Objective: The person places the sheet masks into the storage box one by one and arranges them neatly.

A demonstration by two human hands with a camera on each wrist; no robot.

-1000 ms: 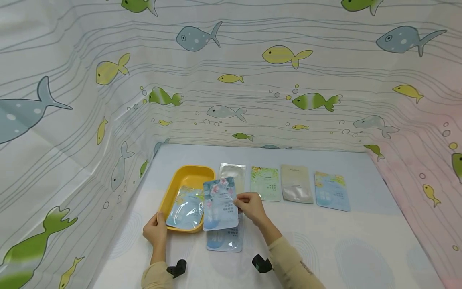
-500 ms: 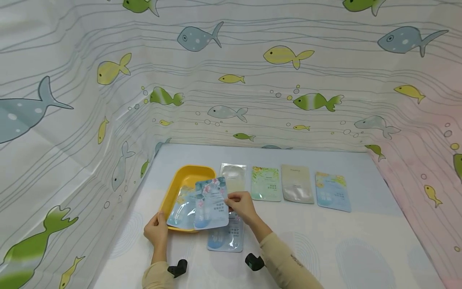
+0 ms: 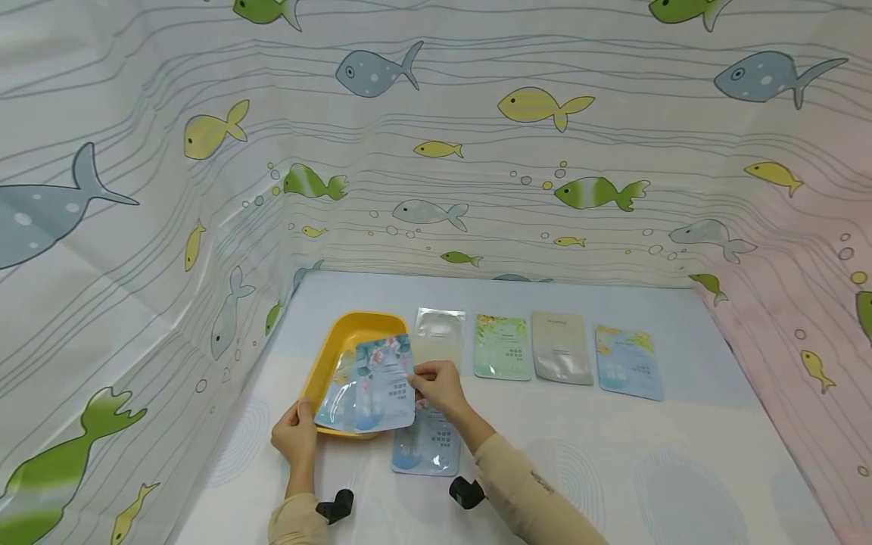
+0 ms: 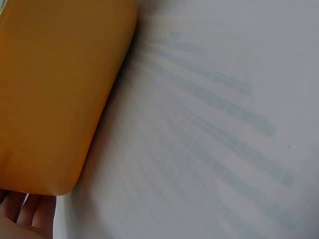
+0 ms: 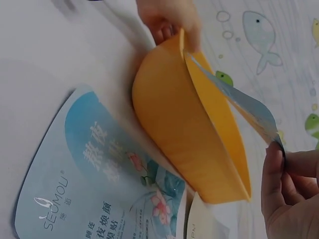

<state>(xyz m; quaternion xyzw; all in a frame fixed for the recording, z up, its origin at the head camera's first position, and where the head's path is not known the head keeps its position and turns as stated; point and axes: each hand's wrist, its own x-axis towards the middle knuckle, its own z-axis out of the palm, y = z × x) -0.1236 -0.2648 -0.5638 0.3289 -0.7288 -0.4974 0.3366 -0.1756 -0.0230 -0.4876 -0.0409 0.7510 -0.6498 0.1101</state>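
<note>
A yellow plastic basin point(image 3: 323, 363) stands on the table's left side, and my left hand point(image 3: 294, 433) grips its near left rim. In the left wrist view only the basin's outer wall point(image 4: 60, 94) and a few fingers point(image 4: 37, 214) show. My right hand point(image 3: 441, 390) pinches the right edge of a blue face mask packet with pink flowers point(image 3: 384, 382), tilted over the basin. Inside lies another blue mask packet with yellow flowers point(image 3: 337, 405), partly covered. A similar pink-flowered packet point(image 3: 427, 446) lies flat on the table beside the basin, seen large in the right wrist view.
Behind my right hand a row of packets lies flat: a silver one point(image 3: 439, 329), a green one point(image 3: 502, 347), a beige one point(image 3: 562, 347) and a blue one point(image 3: 629, 362). A fish-patterned curtain point(image 3: 463, 174) encloses the table at the back and sides.
My right hand has carried the pink-flowered mask packet leftward, from beside the basin's right rim to over the basin. The left hand has kept its grip on the rim.
</note>
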